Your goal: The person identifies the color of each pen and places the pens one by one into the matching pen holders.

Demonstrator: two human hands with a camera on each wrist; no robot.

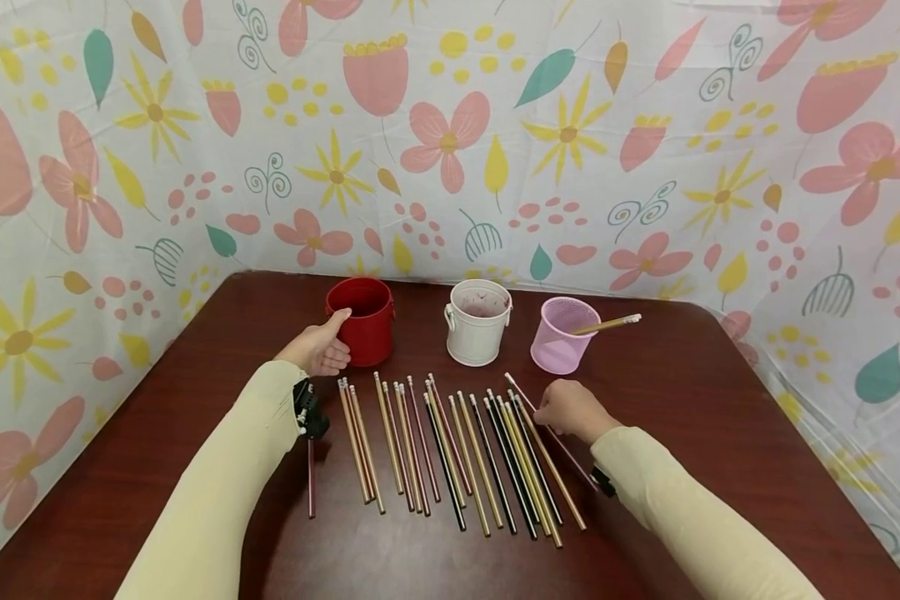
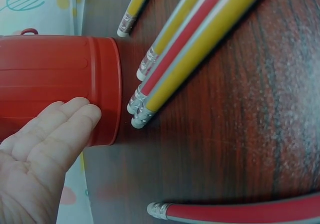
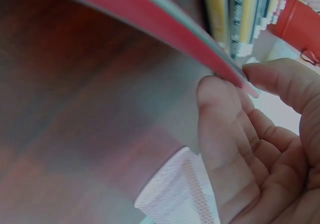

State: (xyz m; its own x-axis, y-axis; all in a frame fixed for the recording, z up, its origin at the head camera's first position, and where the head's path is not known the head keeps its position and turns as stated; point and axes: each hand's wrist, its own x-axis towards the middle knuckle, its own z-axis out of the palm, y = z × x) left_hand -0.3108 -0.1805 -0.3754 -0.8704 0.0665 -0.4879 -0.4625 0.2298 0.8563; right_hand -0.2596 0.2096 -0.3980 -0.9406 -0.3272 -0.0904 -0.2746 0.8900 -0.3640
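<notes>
My left hand (image 1: 318, 348) rests with straight fingers against the side of a red bucket (image 1: 371, 340), its thumb by the rim. In the left wrist view, the fingertips touch the bucket's wall. A red pencil (image 3: 162, 31) is pinched between thumb and fingers of my right hand (image 1: 576, 410), slanting near the right end of a spread of pencils (image 1: 483, 467). These are gold, red and black, with white erasers toward the containers. One red pencil (image 1: 312, 479) lies apart below the left wrist.
A white bucket (image 1: 474, 342) stands mid-row behind the pencils. Right of it, a pink mesh cup (image 1: 553, 354) holds gold pencils (image 1: 607, 325) that lean over its rim. A floral cloth (image 1: 450, 208) hangs behind the dark wooden table (image 1: 690, 392).
</notes>
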